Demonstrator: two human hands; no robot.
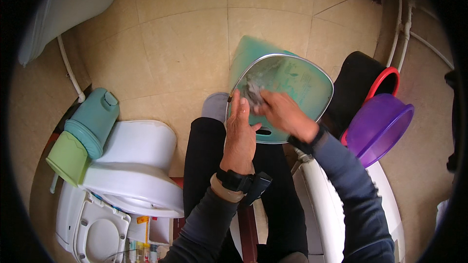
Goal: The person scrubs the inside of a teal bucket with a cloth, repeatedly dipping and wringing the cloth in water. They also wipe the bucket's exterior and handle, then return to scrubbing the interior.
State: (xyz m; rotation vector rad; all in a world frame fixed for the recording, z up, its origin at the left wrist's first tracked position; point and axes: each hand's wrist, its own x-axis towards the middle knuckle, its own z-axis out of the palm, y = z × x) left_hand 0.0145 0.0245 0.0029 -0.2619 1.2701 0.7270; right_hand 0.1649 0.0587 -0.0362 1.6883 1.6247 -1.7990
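Note:
A translucent green plastic bin with a metal rim lies tilted in front of my knees, its open mouth towards me. My right hand is closed on a bunched grey cloth at the left part of the bin's mouth; both are slightly blurred. My left hand lies at the near left rim, fingers extended, its fingertips beside the cloth. An oval handle hole shows in the bin's near side, between my hands. Whether my left fingers press on the bin's wall is hard to tell.
To the right are a purple plastic basin, a red-rimmed black bucket and a white tub-like edge. At left stand a white ceramic pedestal basin, a teal lidded bin, a light green bin and a toilet seat.

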